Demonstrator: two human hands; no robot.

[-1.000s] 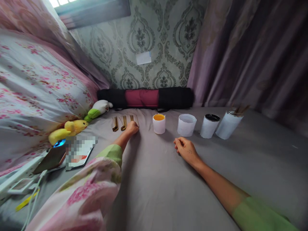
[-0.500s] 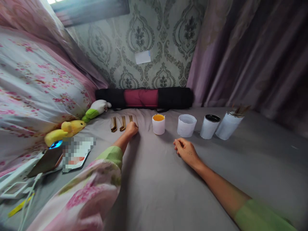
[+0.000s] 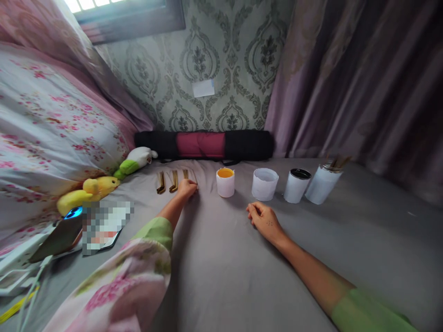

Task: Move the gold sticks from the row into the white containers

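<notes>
My left hand (image 3: pixel 188 188) is closed, low over the near end of the third bundle of thin gold-brown sticks (image 3: pixel 185 174). It covers that bundle's lower part, and its fingertips are hidden. To its left lie two like bundles, a middle one (image 3: pixel 173 181) and a left one (image 3: pixel 161 182), each bent near its lower end. My right hand (image 3: pixel 266 222) rests on the grey sheet with fingers curled in and nothing visible in them. Just beyond it stand a white-wrapped cup with an orange inside (image 3: pixel 225 185) and a wider white cup (image 3: pixel 264 186).
Further right are a white-wrapped can with a dark inside (image 3: pixel 295 189) and a tilted-looking white jar (image 3: pixel 320 186) holding brown sticks. A black and maroon roll bag (image 3: pixel 200 145) lies along the wall. Plush toys (image 3: pixel 100 186), a phone (image 3: pixel 58 237) and cables are at left.
The view has shifted slightly, so everything sits a little lower and further left. Both hands keep about the same places relative to the bundles and cups.
</notes>
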